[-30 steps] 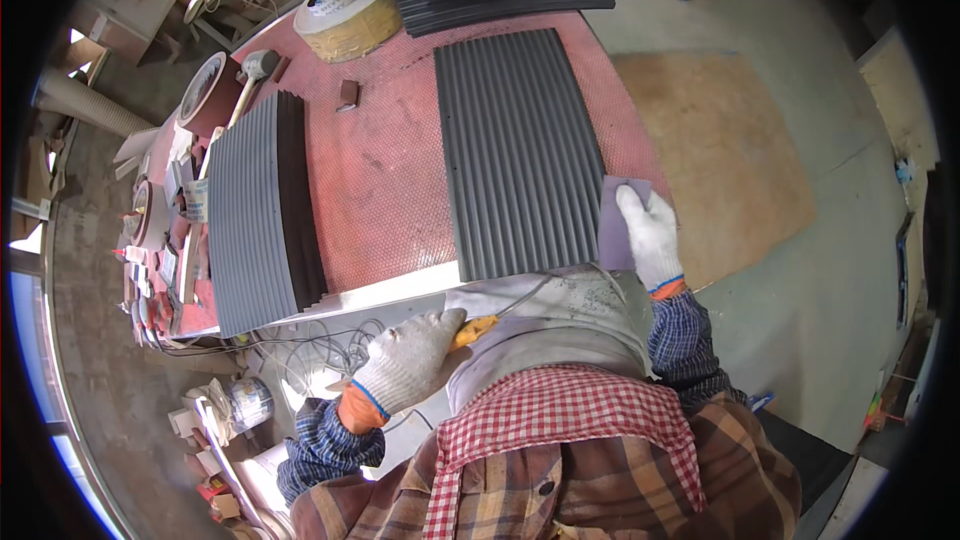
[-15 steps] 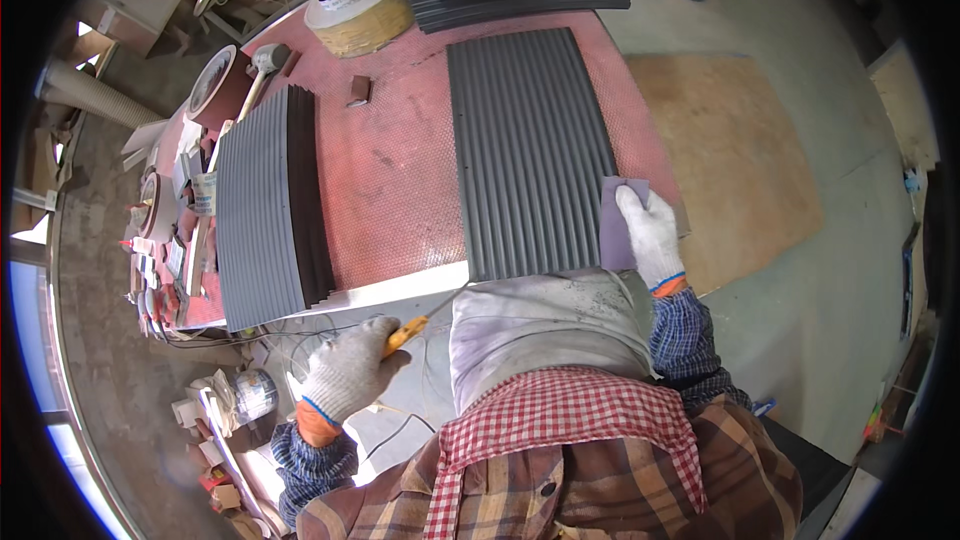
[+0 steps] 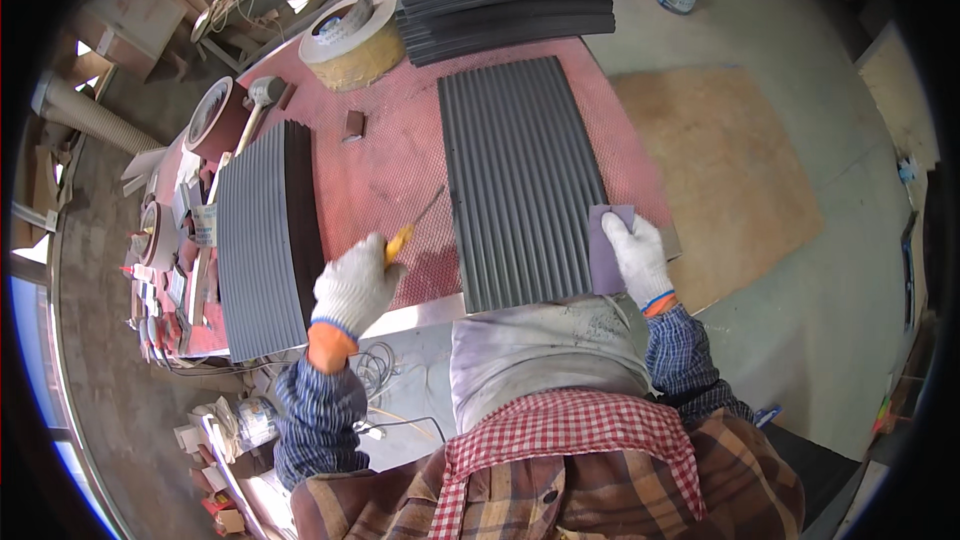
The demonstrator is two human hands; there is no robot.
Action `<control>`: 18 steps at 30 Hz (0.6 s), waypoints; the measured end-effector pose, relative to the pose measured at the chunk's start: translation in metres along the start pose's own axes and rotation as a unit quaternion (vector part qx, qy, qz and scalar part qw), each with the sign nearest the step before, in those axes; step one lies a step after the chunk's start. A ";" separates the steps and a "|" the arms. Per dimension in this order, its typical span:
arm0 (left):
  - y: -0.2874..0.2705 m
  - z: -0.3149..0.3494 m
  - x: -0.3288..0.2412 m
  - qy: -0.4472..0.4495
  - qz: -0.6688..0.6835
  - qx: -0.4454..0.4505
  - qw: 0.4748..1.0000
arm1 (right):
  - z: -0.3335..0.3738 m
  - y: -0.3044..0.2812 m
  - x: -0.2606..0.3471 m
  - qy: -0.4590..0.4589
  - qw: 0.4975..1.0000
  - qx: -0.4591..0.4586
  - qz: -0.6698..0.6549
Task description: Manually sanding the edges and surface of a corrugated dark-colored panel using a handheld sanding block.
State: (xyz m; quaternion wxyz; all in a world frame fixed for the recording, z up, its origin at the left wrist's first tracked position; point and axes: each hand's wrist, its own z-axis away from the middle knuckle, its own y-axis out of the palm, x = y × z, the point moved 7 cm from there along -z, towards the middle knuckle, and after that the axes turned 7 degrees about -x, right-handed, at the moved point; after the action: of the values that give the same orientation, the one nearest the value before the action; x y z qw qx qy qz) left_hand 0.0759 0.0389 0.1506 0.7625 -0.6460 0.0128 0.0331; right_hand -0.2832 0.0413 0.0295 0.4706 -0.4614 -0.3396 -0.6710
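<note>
A dark grey ribbed panel [image 3: 522,180] lies on the red table in front of me, its near end close to my apron. My left hand [image 3: 355,285], in a white knit glove, is closed around a yellow-handled tool [image 3: 398,244] with a thin dark shaft. That shaft points up and right, its tip close to the panel's left edge; whether it is a file or a screwdriver I cannot tell. At the panel's near right corner, my gloved right hand [image 3: 640,258] grips a folded purple sheet of sandpaper [image 3: 604,265] against the right edge.
A stack of ribbed panels [image 3: 262,240] stands left on the red table [image 3: 375,175], another dark stack [image 3: 510,0] at its far end. Nearby are a tape roll [image 3: 355,55], a mallet [image 3: 265,92] and a small brown block [image 3: 353,126]. Cables [image 3: 375,370] hang below the near edge.
My left hand has moved up and forward with the yellow-handled tool, from below the table's near edge to over the table. My right hand still holds the sandpaper at the panel's right edge.
</note>
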 end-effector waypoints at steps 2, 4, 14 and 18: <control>0.002 -0.034 -0.006 0.000 0.000 -0.013 1.000 | 0.000 -0.001 0.001 0.005 1.000 -0.005 0.005; 0.005 -0.063 -0.008 -0.002 -0.001 -0.027 1.000 | 0.001 0.002 0.003 0.010 1.000 0.001 0.025; -0.009 -0.102 -0.133 0.109 0.062 -0.058 0.990 | 0.000 0.001 0.005 -0.001 1.000 -0.007 0.028; 0.002 -0.074 -0.146 0.161 0.060 -0.025 0.985 | 0.001 0.000 0.005 -0.010 0.999 -0.009 0.036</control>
State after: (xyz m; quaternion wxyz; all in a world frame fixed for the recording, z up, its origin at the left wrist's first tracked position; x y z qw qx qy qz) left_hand -0.0685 -0.0391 0.1453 0.7305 -0.6602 0.1730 -0.0250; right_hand -0.2834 0.0405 0.0342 0.4872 -0.4842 -0.3215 -0.6518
